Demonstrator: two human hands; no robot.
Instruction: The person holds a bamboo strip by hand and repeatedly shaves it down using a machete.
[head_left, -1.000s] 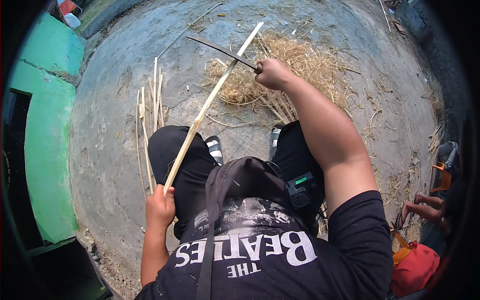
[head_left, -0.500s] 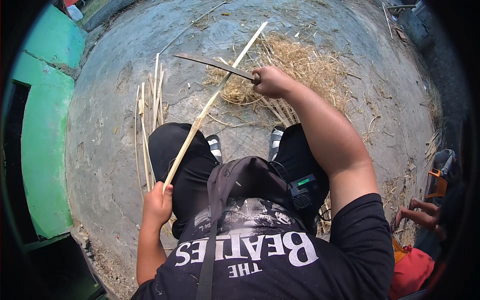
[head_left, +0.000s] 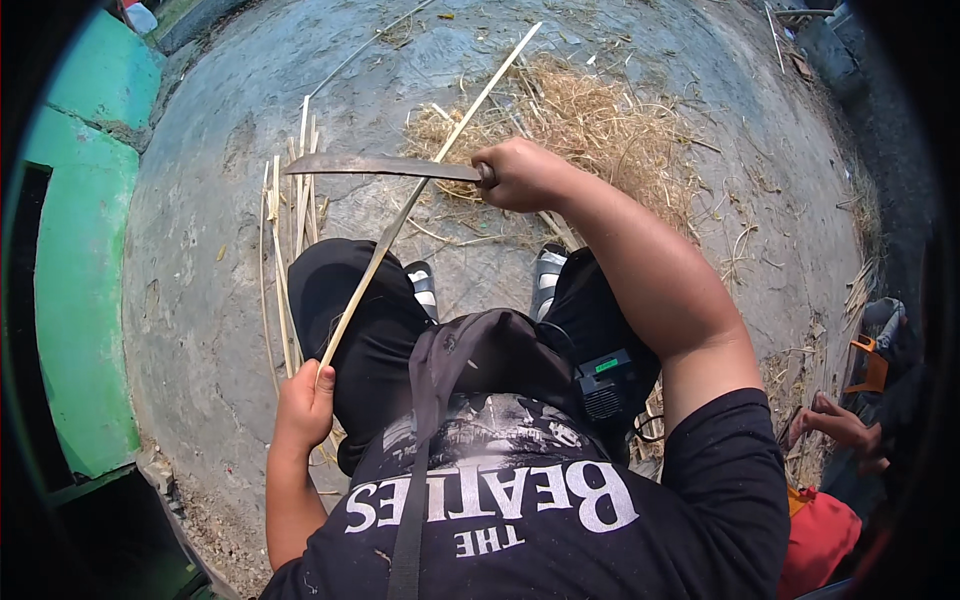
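My left hand [head_left: 306, 405] is closed around the near end of a long pale strip [head_left: 368, 275] that looks like split bamboo. The strip slants up and away to the right across my left thigh, its far end over the ground. My right hand [head_left: 522, 176] grips the short handle of a machete [head_left: 385, 165]. Its long, dark, slightly curved blade points left and crosses the strip beyond my knees. Whether the edge bites into the strip is too small to tell.
A heap of curly shavings [head_left: 610, 130] lies ahead on the concrete ground. Several pale strips [head_left: 290, 215] lie left of my left leg. A green wall [head_left: 85, 290] stands at far left. Another person's feet [head_left: 838, 425] and a red cloth [head_left: 822, 540] show at right.
My right hand has drawn the machete nearer and to the left along the strip, and the blade now lies more level. My left hand keeps its hold and has shifted slightly left.
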